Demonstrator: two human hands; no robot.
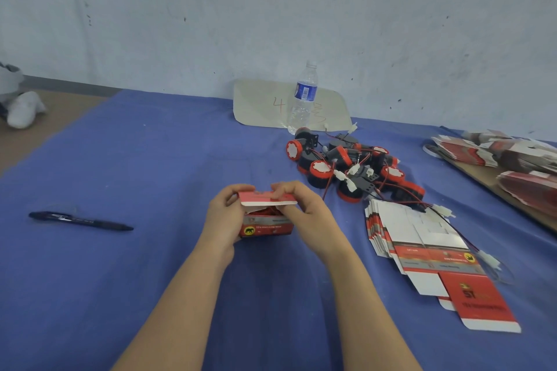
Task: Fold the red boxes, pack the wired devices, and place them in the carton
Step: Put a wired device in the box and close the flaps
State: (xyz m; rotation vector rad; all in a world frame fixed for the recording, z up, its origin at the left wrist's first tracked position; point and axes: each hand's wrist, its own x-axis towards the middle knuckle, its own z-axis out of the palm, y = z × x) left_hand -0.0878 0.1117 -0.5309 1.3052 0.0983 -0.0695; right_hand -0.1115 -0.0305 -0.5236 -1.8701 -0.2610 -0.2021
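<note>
A small red box [266, 227] stands on the blue cloth at the centre, its lid flap half lowered over a red device inside. My left hand [224, 214] grips the box's left side. My right hand [304, 208] pinches the lid flap from the right. A pile of red and black wired devices [346, 166] lies just beyond and to the right. A stack of flat unfolded red and white boxes [422, 244] lies on the right. No carton shows in this view.
A dark pen [80, 220] lies on the cloth at the left. A water bottle [303, 96] stands at the back by a pale card against the wall. More flat boxes [506, 156] are heaped on a board at the far right.
</note>
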